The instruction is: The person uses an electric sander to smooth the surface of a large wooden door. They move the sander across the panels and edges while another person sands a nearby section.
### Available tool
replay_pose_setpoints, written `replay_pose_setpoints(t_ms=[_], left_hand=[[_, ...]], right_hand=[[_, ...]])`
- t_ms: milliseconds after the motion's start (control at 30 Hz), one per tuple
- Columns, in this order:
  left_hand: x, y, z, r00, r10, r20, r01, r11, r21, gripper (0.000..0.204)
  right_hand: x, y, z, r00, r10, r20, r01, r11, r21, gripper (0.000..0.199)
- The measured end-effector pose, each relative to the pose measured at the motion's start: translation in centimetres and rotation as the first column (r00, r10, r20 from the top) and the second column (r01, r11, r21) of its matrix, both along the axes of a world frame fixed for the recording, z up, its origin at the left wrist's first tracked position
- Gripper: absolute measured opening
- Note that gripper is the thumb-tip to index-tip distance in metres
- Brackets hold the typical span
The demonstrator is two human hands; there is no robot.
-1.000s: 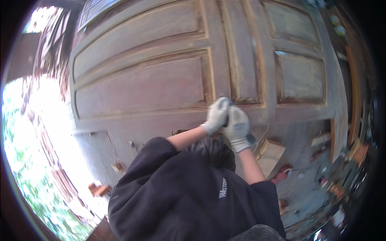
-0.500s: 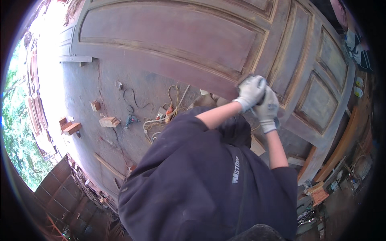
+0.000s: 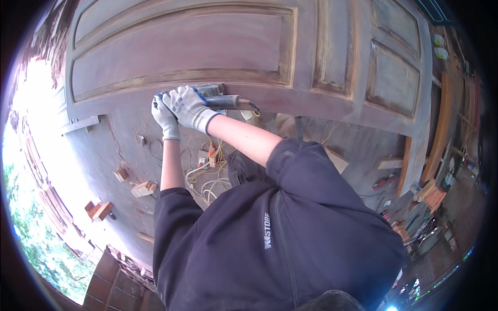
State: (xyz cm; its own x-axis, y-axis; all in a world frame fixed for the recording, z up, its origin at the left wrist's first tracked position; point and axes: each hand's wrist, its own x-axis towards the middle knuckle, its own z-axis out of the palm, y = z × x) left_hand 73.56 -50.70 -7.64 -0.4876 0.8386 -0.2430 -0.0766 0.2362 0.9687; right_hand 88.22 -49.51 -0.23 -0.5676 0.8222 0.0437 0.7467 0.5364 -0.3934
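With both gloved hands I grip a blue-grey power sander (image 3: 224, 101) on the near edge of a large panelled wooden door (image 3: 249, 92). My right hand (image 3: 191, 110), in a white glove, is closed over the sander's top. My left hand (image 3: 166, 117), gloved alike, is closed at the sander's left end, touching the right one. A cylindrical part and a short tan piece stick out of the tool to the right. Its underside is hidden. The door lies flat, purplish-brown and dusty, with darker brown mouldings around its sunken panels.
Below the door, a power strip with an orange plug (image 3: 212, 154) lies among tangled cables (image 3: 210, 186) on the concrete floor. Wood blocks (image 3: 144, 188) are scattered to the left. Long boards (image 3: 440, 129) and a red tool (image 3: 384, 181) are at right.
Both hands have carried the sander leftward along the door's near edge, from beside the narrow panel to below the long panel. The head view has shifted too.
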Motion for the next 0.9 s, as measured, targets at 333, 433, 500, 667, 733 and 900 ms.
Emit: replay_pose_setpoints(t_ms=[333, 433, 500, 667, 733, 900], left_hand=[[20.9, -5.4, 2.1, 0.993, -0.053, -0.104, 0.054, 0.999, 0.007, 0.03], [29.4, -8.1, 2.4, 0.975, -0.115, -0.189, 0.111, 0.993, -0.034, 0.031], [36.7, -9.3, 2.6, 0.964, -0.167, -0.207, 0.161, 0.986, -0.048, 0.031], [53.3, -11.8, 4.7, 0.928, -0.361, -0.095, 0.357, 0.933, -0.056, 0.025], [58.5, -12.4, 4.8, 0.871, -0.489, -0.054, 0.487, 0.872, -0.048, 0.024], [65.9, -12.9, 4.1, 0.739, -0.671, -0.053, 0.66, 0.738, -0.14, 0.027]], right_hand=[[19.5, -6.7, -1.2, 0.968, -0.086, -0.235, 0.091, 0.996, 0.011, 0.037], [28.2, -9.9, -0.8, 0.967, -0.12, -0.225, 0.13, 0.991, 0.03, 0.054], [34.7, -11.9, -0.5, 0.956, -0.182, -0.232, 0.192, 0.981, 0.023, 0.054], [49.6, -16.9, 0.1, 0.903, -0.386, -0.189, 0.397, 0.917, 0.025, 0.061], [54.3, -18.2, 0.5, 0.87, -0.472, -0.145, 0.471, 0.881, -0.044, 0.069], [61.0, -19.2, 1.0, 0.818, -0.572, -0.061, 0.567, 0.82, -0.078, 0.073]])
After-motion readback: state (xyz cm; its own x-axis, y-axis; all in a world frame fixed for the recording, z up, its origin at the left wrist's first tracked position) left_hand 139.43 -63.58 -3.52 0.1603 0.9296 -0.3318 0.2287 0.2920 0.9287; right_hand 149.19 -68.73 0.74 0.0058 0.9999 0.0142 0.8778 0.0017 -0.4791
